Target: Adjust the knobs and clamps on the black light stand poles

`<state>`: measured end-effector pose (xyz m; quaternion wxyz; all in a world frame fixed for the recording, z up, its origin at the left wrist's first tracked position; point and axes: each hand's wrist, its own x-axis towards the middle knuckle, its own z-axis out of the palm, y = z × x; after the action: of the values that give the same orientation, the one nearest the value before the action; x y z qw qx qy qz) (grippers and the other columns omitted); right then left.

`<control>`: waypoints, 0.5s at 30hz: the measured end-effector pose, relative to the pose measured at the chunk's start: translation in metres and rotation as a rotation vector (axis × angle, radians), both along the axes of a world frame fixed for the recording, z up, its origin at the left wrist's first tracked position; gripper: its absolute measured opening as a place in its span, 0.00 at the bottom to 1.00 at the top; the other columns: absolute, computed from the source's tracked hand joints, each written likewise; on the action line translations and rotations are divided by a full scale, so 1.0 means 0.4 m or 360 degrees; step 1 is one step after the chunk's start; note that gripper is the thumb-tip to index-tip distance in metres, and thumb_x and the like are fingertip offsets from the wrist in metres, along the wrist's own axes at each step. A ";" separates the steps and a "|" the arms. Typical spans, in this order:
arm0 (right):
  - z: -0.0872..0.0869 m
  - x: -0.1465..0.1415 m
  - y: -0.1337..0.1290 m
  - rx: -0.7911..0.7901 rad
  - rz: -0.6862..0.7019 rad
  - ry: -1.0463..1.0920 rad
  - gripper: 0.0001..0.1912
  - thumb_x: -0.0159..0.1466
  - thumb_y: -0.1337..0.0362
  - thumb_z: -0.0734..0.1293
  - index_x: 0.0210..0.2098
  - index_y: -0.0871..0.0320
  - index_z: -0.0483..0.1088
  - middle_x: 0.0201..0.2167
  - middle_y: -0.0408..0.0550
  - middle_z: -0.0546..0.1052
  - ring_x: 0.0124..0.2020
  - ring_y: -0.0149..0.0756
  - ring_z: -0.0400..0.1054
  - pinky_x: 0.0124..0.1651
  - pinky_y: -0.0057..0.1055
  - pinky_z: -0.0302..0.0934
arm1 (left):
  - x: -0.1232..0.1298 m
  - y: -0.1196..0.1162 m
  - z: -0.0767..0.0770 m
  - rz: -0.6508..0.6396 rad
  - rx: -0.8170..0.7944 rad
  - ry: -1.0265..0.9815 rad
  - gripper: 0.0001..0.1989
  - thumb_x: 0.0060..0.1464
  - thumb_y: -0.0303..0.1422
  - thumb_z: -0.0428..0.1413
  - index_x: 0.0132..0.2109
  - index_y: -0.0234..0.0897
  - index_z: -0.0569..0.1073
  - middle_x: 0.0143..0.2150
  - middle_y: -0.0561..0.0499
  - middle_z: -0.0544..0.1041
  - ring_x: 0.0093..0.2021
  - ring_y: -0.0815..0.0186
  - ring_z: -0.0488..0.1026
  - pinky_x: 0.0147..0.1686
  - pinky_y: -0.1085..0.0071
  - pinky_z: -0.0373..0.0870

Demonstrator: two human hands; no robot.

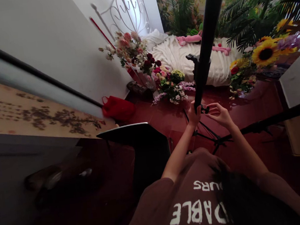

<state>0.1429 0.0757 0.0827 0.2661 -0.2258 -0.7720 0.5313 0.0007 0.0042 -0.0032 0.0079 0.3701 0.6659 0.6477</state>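
A thick black pole (206, 38) rises from in front of me toward the top of the head view. My left hand (193, 114) is wrapped round its lower part. A small black clamp knob (205, 109) sticks out from the pole's right side, between my hands. My right hand (220, 114) is beside that knob with its fingers apart and slightly curled; no object shows inside it. Higher on the pole sits a black bracket (194, 59). Below my hands, thin black stand legs (217, 139) spread over the red floor.
A black chair (149, 144) is at my left, near a red bag (118, 108). Bouquets (167, 82) stand before a bed with a cream blanket (170, 54). Sunflowers (265, 53) are at the right, above another black pole (281, 115). A printed scroll (32, 110) lies left.
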 end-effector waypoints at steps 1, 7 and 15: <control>-0.005 0.001 0.000 0.0048 0.0004 -0.0011 0.21 0.54 0.57 0.75 0.45 0.53 0.72 0.40 0.46 0.80 0.37 0.36 0.77 0.41 0.34 0.74 | 0.000 0.000 0.000 0.0007 0.0000 0.0014 0.23 0.64 0.52 0.45 0.50 0.39 0.69 0.32 0.51 0.74 0.29 0.69 0.71 0.30 0.74 0.65; -0.027 -0.003 0.007 0.0277 -0.0064 -0.0084 0.17 0.59 0.51 0.72 0.43 0.54 0.74 0.36 0.47 0.80 0.32 0.36 0.75 0.39 0.34 0.72 | -0.002 0.002 -0.002 0.0037 -0.0004 0.0055 0.22 0.64 0.52 0.45 0.49 0.39 0.70 0.31 0.51 0.75 0.28 0.69 0.70 0.29 0.75 0.65; -0.064 -0.052 -0.031 -0.0049 -0.0291 -0.0070 0.24 0.62 0.43 0.66 0.21 0.56 0.69 0.17 0.42 0.72 0.19 0.29 0.65 0.25 0.27 0.59 | -0.002 0.004 -0.002 0.0054 -0.0012 0.0065 0.23 0.64 0.53 0.44 0.49 0.39 0.69 0.33 0.50 0.75 0.29 0.68 0.71 0.31 0.74 0.66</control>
<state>0.1223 0.0633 0.0572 0.2930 -0.3109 -0.7455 0.5116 0.0000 0.0057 -0.0042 -0.0155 0.3719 0.6745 0.6376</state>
